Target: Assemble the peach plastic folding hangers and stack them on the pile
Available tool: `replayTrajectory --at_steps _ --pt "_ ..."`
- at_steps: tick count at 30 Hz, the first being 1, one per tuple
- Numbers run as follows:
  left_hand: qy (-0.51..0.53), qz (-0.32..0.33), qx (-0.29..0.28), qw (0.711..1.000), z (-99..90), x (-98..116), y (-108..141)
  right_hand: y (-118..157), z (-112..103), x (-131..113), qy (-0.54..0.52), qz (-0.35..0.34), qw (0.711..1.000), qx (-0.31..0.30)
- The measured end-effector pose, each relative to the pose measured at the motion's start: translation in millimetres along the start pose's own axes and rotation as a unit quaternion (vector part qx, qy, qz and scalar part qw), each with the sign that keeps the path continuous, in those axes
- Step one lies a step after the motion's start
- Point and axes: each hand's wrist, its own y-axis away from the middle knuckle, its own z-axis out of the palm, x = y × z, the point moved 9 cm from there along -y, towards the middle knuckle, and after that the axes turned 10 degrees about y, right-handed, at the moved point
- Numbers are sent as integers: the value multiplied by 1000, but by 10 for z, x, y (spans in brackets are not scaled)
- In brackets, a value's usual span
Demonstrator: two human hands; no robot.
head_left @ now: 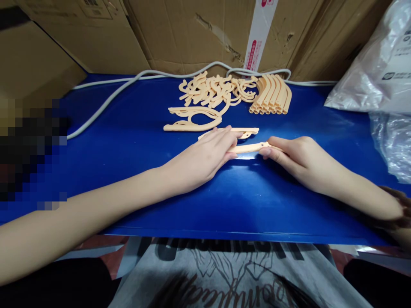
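Note:
Both hands grip a beige plastic hanger arm (pixel 248 148) above the blue table. My left hand (pixel 205 156) is closed around its left part, with the fingers hiding that end. At the other end, the thumb and fingers of my right hand (pixel 292 156) pinch the piece near a small hole. Just behind it lies another beige hanger arm (pixel 245 130), partly covered by my left fingers. Farther back on the left are assembled-looking beige hanger pieces (pixel 192 127) with curved arms.
A loose heap of beige plastic hooks (pixel 208 90) lies at the back, beside stacked curved hanger arms (pixel 272 96). A white cable (pixel 112 105) runs along the rear of the blue table (pixel 192 214). Cardboard boxes (pixel 180 34) stand behind; a clear plastic bag (pixel 369 81) is at right.

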Motion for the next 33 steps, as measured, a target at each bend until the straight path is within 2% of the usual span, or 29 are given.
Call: replayTrajectory --at_steps 5,12,24,33 --pt "-5 3 4 1000 -18 11 -1 12 -5 -6 -38 13 999 -5" --pt "-4 13 2 1000 22 17 -8 5 23 -9 32 24 999 -11" --pt "14 29 6 999 10 119 -8 19 63 -70 33 -21 999 2" --pt "-17 37 28 999 -14 119 -3 1 -8 3 47 30 998 37"
